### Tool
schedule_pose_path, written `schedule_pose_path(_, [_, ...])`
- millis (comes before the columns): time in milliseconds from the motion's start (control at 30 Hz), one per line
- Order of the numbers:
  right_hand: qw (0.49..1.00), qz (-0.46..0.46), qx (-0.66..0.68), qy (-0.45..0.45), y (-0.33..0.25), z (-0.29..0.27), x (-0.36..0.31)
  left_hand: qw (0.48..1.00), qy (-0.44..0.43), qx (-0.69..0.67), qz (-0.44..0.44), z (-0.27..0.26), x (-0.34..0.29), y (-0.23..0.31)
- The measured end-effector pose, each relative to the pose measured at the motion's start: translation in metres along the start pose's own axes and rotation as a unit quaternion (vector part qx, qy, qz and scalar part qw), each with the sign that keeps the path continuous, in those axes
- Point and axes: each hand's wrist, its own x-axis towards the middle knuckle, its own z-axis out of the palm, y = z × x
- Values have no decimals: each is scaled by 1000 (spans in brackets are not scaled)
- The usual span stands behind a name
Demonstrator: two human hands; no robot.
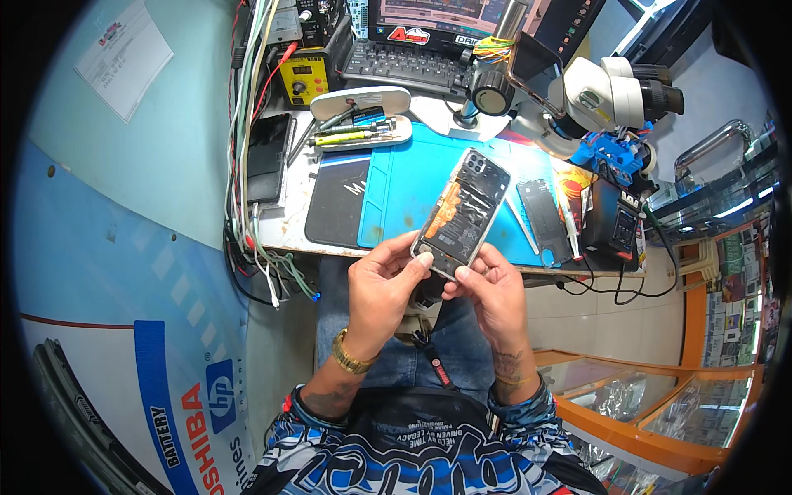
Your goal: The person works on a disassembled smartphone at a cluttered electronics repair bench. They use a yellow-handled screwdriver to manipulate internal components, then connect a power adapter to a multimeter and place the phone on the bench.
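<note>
Pale blue wall (194, 91) filled the left of the room, bending with the lens, and a printed banner (99, 239) covered its lower part. To the right, light floor tiles (615, 330) ran up to a glass display counter (590, 375) framed in orange. Ahead stood the workbench (289, 235), its white top crowded toward the back and sides. At its rear were a lit monitor (450, 12) and, on the right, a white stereo microscope (598, 95) with black eyepieces. A bright blue work mat (392, 202) lay across the middle, overlapping a black pad (334, 210). Below the monitor sat a black keyboard (404, 70), with a yellow-fronted soldering station (305, 80) to its left; loose cables (239, 173) hung down the bench's left side.

Near the front edge, the left hand (381, 285) and right hand (497, 289) were closed on the lower end of a smartphone (462, 214), thumbs on its near corners, fingers curled beneath. It was raised over the mat, back face up, its camera end leaning away to the right. Glare blurred its clear-looking edge, perhaps a case. A dark phone-sized panel (542, 219) lay right of it, between a white-handled screwdriver (568, 216) and slim tweezers (521, 219).
</note>
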Motion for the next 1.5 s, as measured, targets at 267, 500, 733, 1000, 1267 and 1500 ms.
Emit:
schedule_pose_path(267, [999,30,-29,10,-10,-9,31,871,-1,435,229,-5,13,-5])
schedule_pose_path(500, [994,86,-55,-42,-11,-28,49,738,-1,577,350,-5,19,-16])
schedule_pose_path(733, [930,64,-363,-14,-37,-17,54,688,-72,592,413,-14,32,-28])
schedule_pose_path(1000, [783,-161,-601,-15,-11,-31,67,631,-61,648,423,-13,19,-30])
schedule_pose_path(1267, [876,-136,-462,31,-53,-10,39,608,-33,666,431,-9,8,-45])
schedule_pose_path(1500, [923,-184,-337,18,-38,2,14,617,26,644,451,-37,75,27])
